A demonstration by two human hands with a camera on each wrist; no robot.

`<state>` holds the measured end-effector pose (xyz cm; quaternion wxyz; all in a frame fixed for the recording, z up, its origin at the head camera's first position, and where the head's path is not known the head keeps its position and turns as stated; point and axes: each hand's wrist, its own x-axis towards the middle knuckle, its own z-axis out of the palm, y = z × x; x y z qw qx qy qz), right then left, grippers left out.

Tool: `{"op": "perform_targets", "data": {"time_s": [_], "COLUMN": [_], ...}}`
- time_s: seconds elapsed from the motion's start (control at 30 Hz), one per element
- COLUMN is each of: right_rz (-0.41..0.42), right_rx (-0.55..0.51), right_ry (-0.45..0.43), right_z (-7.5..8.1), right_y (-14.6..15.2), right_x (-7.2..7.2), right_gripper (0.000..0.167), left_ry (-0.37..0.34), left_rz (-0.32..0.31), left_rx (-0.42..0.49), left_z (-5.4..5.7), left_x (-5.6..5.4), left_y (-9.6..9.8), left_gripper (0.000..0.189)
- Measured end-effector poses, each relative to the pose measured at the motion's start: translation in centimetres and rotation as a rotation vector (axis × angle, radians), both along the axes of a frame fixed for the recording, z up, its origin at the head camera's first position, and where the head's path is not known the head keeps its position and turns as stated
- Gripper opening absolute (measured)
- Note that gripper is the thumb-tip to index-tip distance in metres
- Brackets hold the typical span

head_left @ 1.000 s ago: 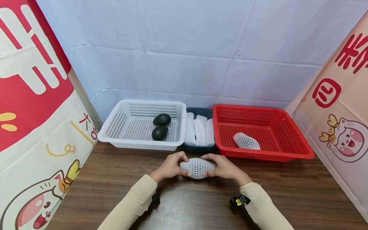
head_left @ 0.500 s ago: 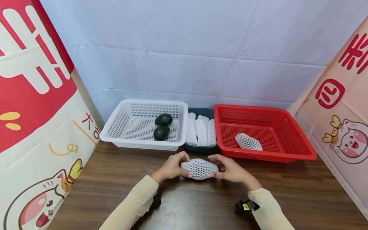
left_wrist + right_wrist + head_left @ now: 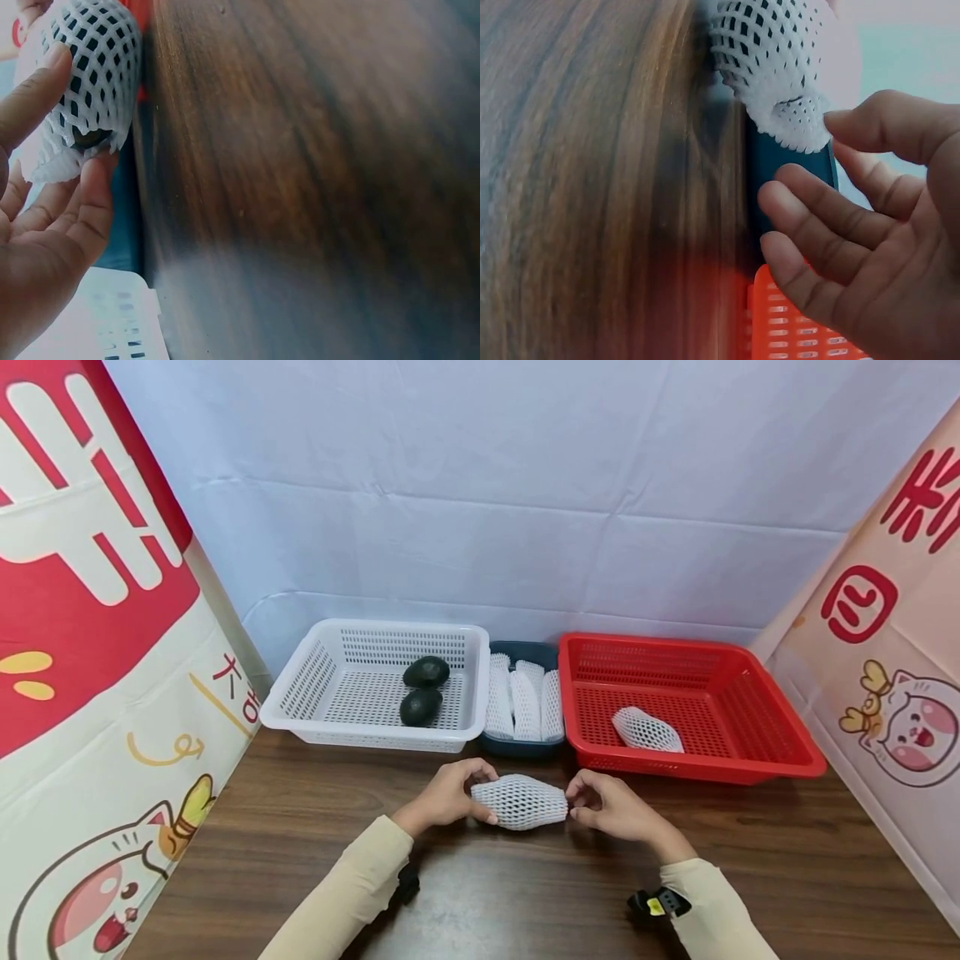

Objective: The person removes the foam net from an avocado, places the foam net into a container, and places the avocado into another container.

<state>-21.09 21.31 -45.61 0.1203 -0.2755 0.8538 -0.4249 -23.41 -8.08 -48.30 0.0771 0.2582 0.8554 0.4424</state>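
Note:
A dark avocado in a white foam net (image 3: 519,802) is held just over the table, in the middle of the head view. My left hand (image 3: 448,795) grips its left end, thumb in front and fingers behind. In the left wrist view a bit of dark avocado (image 3: 90,138) shows through the net's open end. My right hand (image 3: 615,806) is at the other end. There the thumb (image 3: 847,126) and a finger behind it pinch the gathered edge of the foam net, while the other fingers stay apart from it, loosely bent.
Behind, a white basket (image 3: 375,737) holds two avocados (image 3: 426,672). A dark blue tray (image 3: 521,748) with several foam nets (image 3: 527,706) stands between it and a red basket (image 3: 697,768). One netted avocado (image 3: 648,731) lies in the red basket. Printed cloths flank the wooden table (image 3: 300,835).
My right hand has slid rightward along the foam net, from around its right half to its end, which now reaches a little farther right. My left hand keeps its grip.

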Motion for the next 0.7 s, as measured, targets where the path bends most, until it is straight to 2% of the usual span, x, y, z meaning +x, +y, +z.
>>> {"op": "perform_targets", "data": {"time_s": [0.3, 0.53, 0.7], "right_rz": [-0.009, -0.077, -0.049], "right_rx": [0.066, 0.038, 0.016], "right_ry": [0.003, -0.007, -0.019], "right_z": [-0.32, -0.7, -0.6], "right_y": [0.4, 0.43, -0.11], "right_x": [-0.36, -0.73, -0.75], "right_gripper": [0.015, 0.022, 0.028], "left_ry": [-0.009, 0.008, 0.006], "left_rz": [0.002, -0.009, -0.012], "left_rx": [0.003, 0.025, 0.027], "left_z": [-0.02, 0.07, 0.2], "left_x": [0.0, 0.12, 0.23], "left_y": [-0.07, 0.0, 0.04], "left_gripper": [0.044, 0.041, 0.04]}}
